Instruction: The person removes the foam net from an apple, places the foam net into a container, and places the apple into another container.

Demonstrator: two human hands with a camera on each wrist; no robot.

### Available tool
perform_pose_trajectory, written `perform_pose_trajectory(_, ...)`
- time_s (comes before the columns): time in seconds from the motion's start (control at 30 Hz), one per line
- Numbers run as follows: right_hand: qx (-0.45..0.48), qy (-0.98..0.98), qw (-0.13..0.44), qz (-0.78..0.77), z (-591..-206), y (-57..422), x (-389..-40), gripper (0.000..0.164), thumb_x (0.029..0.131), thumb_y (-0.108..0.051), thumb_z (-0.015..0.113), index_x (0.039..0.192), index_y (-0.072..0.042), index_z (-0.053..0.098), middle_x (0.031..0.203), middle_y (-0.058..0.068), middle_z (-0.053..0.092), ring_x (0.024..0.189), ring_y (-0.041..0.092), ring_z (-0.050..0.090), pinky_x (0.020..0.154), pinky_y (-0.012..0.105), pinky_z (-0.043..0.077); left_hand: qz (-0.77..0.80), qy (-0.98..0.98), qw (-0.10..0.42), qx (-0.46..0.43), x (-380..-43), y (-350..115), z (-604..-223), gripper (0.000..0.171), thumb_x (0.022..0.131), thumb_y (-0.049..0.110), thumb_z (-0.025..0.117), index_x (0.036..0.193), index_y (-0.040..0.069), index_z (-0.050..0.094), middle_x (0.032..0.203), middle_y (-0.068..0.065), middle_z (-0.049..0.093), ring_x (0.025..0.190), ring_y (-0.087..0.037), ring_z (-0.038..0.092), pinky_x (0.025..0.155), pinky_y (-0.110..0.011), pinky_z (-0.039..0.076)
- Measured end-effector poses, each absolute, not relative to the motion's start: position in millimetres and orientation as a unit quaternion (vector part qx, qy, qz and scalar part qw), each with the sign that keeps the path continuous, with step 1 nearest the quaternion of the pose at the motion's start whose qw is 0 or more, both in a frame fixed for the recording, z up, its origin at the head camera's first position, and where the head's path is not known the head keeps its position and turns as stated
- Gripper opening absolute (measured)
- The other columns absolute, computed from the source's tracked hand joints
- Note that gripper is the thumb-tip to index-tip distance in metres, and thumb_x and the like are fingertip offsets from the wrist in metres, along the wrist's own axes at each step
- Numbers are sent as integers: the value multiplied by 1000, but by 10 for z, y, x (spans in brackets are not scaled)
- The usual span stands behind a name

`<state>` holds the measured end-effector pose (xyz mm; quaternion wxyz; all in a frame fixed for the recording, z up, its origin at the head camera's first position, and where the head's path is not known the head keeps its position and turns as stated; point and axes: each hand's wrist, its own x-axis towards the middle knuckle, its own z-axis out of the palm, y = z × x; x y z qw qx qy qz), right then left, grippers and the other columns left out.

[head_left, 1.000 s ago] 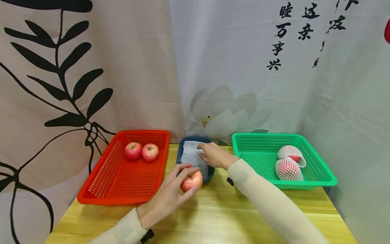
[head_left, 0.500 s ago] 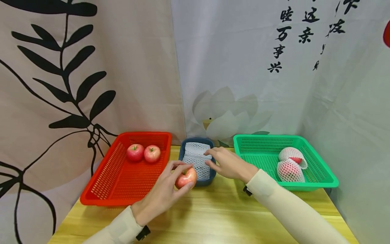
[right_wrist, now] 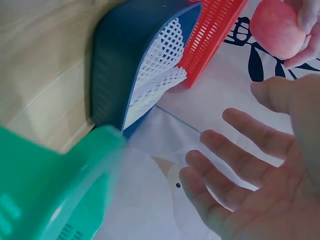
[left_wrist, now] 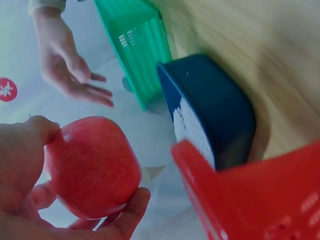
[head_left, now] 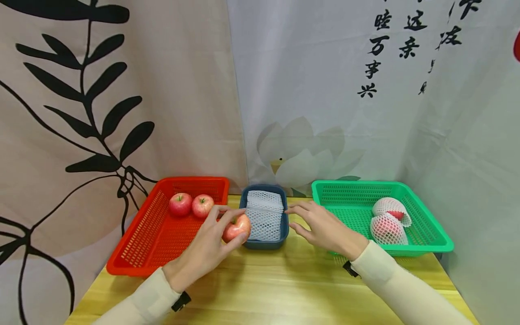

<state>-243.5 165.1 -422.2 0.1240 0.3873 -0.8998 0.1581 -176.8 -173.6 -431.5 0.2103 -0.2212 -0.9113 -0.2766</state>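
Note:
My left hand (head_left: 207,246) grips a red apple (head_left: 237,228), its fingers and thumb around the fruit, above the right edge of the red basket. The left wrist view shows the apple (left_wrist: 95,167) bare, without a net. Beside the dark blue bin my right hand (head_left: 325,228) hovers with its fingers spread and nothing in them; in the right wrist view its palm (right_wrist: 270,200) is bare. White foam fruit nets (head_left: 264,214) lie flat inside the blue bin (head_left: 266,245), which stands between the hands.
Two red apples (head_left: 191,205) sit in the red basket (head_left: 134,269) at left. The green basket (head_left: 382,184) at right holds two apples in foam nets (head_left: 390,221). All stand on a wooden table (head_left: 268,289) before a printed curtain (head_left: 195,90).
My right hand has drawn back from over the blue bin to its right side, its fingers without a net. My left hand has moved left and slightly up with the apple.

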Motion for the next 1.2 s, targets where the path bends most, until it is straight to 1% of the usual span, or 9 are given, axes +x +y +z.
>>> perform_pose_trajectory(0.13,383,-898,143,162,-4225,1779,-2407,36,113,-25,80,146,-13,77,150,9,79,139,36,75,115,59,64,-268,-914,215,-217,-1838,-1809,-4281,56,102,23,93,153,16,73,143,-18,65,133,-32,66,103,-48,71)
perform_pose_trajectory(0.3,374,-901,151,161,-4233,1883,-2387,38,112,-26,82,148,-14,77,153,9,77,139,37,75,114,59,64,-264,-922,205,-193,-1891,-1911,-4280,55,102,24,92,153,14,73,144,-18,64,133,-34,65,101,-51,72)
perform_pose_trajectory(0.4,377,-899,160,157,-4237,1930,-2384,39,111,-26,82,148,-13,77,153,10,77,140,37,74,114,59,65,-265,-928,194,-177,-1914,-1966,-4277,57,102,25,92,154,12,72,146,-19,63,136,-37,64,100,-53,73)
perform_pose_trajectory(0.53,378,-897,171,154,-4233,1993,-2391,40,110,-25,83,147,-11,77,152,12,77,140,39,74,114,61,64,-263,-935,179,-159,-1961,-2022,-4259,60,103,29,91,157,13,70,152,-20,59,142,-38,59,100,-55,72)
perform_pose_trajectory(0.63,372,-901,166,152,-4232,2039,-2394,41,111,-27,83,148,-11,77,154,13,76,142,40,73,116,63,63,-259,-939,170,-146,-1992,-2058,-4253,61,104,31,90,159,15,68,155,-19,58,145,-37,57,103,-56,72)
perform_pose_trajectory(0.87,360,-907,153,153,-4267,2149,-2403,42,111,-29,82,149,-12,77,158,14,73,146,42,70,119,66,60,-247,-946,162,-131,-2037,-2143,-4275,63,105,33,89,162,17,66,154,-17,61,141,-35,62,107,-57,70)
perform_pose_trajectory(1.07,342,-915,151,152,-4289,2253,-2447,41,112,-31,81,150,-16,76,161,13,71,149,43,67,119,69,59,-235,-953,152,-113,-2084,-2217,-4263,64,106,34,87,163,15,64,158,-20,61,143,-39,61,107,-62,69)
perform_pose_trajectory(1.2,333,-918,148,155,-4302,2318,-2472,42,112,-31,81,150,-16,75,161,15,70,150,44,66,119,70,58,-229,-959,138,-96,-2121,-2278,-4269,66,106,35,86,165,15,61,161,-23,59,144,-43,60,106,-65,68)
